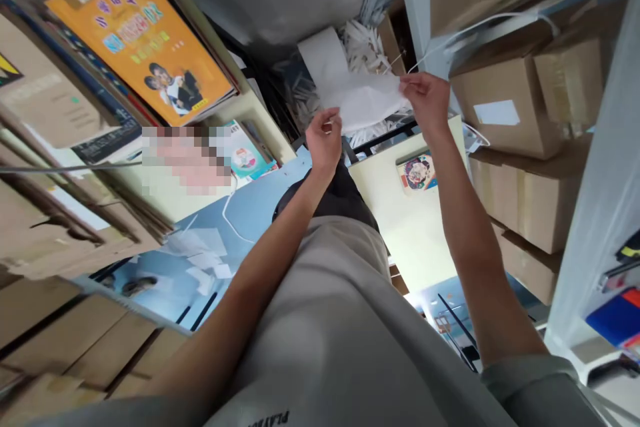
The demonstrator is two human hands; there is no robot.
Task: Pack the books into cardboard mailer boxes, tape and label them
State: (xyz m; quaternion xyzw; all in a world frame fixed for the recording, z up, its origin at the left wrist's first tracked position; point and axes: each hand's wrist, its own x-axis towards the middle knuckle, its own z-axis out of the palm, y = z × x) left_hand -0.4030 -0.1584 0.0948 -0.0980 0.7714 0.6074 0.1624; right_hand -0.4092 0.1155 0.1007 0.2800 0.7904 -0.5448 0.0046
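A sheet of white paper (369, 101) is stretched between my two hands. My left hand (325, 137) pinches its near left edge, fingers curled together. My right hand (426, 101) pinches the right corner between thumb and fingers. Behind the sheet, a heap of white strips (364, 43), looking like shredded paper, partly shows. Another white stretch of paper (321, 57) reaches up toward the wall; I cannot tell whether it joins the held sheet.
On the left table stand an orange book (150, 40) and several leaning books and cardboard pieces. Cardboard boxes (500, 103) fill the metal shelf on the right. A pale tabletop (390, 213) bears a small picture-covered item (417, 173). Loose papers (205, 257) lie on the blue floor.
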